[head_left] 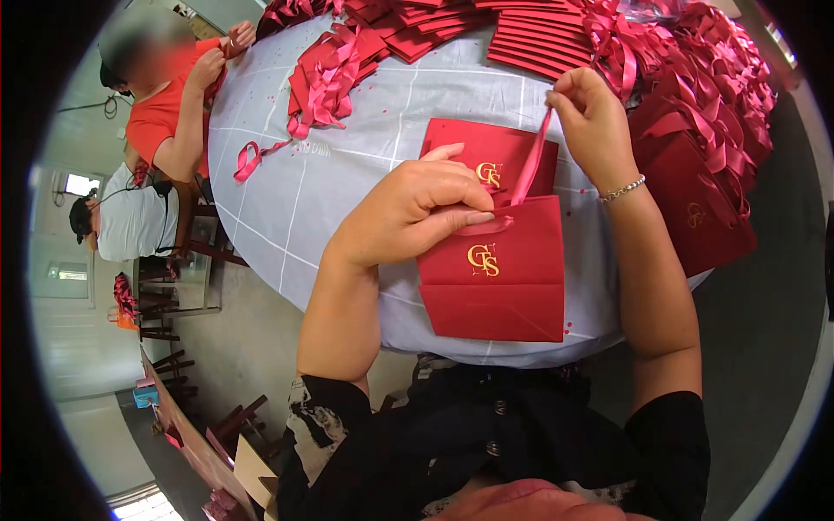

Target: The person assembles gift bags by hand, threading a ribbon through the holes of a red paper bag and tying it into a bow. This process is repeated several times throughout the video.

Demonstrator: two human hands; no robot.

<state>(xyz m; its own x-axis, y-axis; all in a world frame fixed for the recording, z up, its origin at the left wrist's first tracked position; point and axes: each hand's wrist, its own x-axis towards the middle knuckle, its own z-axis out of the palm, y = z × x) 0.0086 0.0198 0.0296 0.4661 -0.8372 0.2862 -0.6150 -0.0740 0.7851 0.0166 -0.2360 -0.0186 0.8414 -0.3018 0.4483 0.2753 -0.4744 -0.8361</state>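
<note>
A red paper gift bag (521,300) with gold letters lies flat in front of me, its bottom fold toward my body. Just behind it is another red bag (443,135) with the same lettering, partly covered by my hand. My left hand (421,208) is closed at the front bag's top edge, thumb and fingers pinching the ribbon there. From that edge a pink-red ribbon (532,165) runs up taut to my right hand (589,113), which pinches its upper end between thumb and fingers, raised above the table.
Stacked red bags (539,39) line the table's far side. Ribboned bags (695,113) are heaped at the right, more (326,82) at the far left. A loose ribbon (249,162) lies on the grey tablecloth (347,165). Two people (161,130) sit at the left.
</note>
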